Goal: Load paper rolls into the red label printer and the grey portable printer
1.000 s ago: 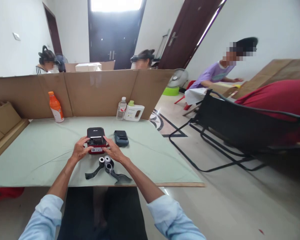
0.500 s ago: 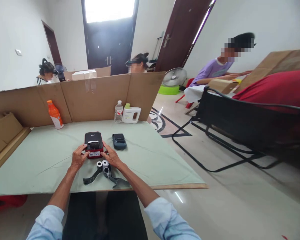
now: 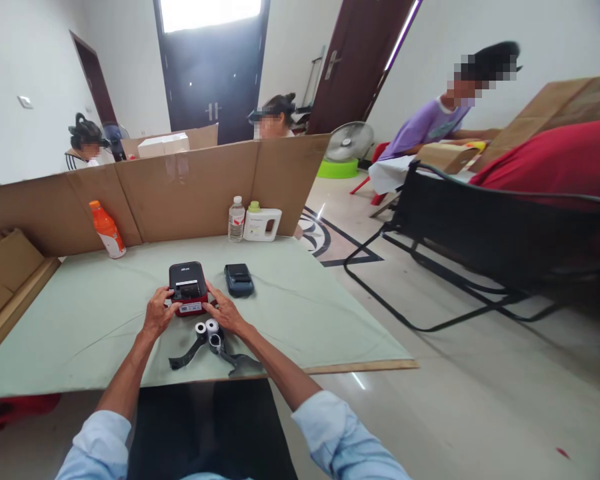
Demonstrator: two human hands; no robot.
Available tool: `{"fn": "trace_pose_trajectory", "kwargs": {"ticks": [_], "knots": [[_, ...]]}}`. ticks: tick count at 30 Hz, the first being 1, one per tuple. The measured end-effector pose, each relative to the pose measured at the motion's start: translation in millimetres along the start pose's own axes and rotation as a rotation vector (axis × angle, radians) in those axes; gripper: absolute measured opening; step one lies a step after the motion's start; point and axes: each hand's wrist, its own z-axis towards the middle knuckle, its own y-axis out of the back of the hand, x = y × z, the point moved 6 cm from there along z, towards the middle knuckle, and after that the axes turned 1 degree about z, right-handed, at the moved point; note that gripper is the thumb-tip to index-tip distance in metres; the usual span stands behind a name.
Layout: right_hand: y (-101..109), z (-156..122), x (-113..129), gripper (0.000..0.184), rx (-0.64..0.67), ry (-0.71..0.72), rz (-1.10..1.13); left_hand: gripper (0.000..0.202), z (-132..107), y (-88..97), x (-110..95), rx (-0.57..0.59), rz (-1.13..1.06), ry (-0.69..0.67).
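A small black-and-red label printer (image 3: pixel 188 273) sits on the pale green tabletop (image 3: pixel 110 340), a white label on its front side. My left hand (image 3: pixel 159 312) grips its left side, thumb at the front. On the opposite side my right hand (image 3: pixel 225 311) holds it the same way, fingers curled along the edge. Just nearer to me lie small rolls (image 3: pixel 211 325) with white cores and loose dark strips (image 3: pixel 185 357) trailing towards the table edge. A smaller dark blue printer-like device (image 3: pixel 239 280) stands to the right, apart from my hands.
An orange bottle (image 3: pixel 107 230), a clear water bottle (image 3: pixel 237 221) and a white jug (image 3: pixel 263 225) stand before a cardboard partition (image 3: pixel 190 190). Cardboard boxes (image 3: pixel 10 267) sit at left. Other people are beyond the partition and at right, near a black folding chair (image 3: pixel 460 227).
The view has shifted slightly. Both hands keep their hold on the printer, which stays in place. The person at right has moved their arms lower.
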Motion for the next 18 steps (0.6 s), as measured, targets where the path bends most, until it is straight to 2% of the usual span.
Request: {"fn": "trace_pose_trajectory", "kwargs": {"ticks": [12, 18], "knots": [[0.4, -2.7, 2.9, 0.078, 0.007, -0.064, -0.017, 0.029, 5.9, -2.3, -2.3, 0.033, -0.125, 0.083], [1.8, -2.5, 7.6, 0.077, -0.003, -0.063, 0.022, 0.033, 1.7, -0.9, -7.1, 0.005, -0.114, 0.132]]}}
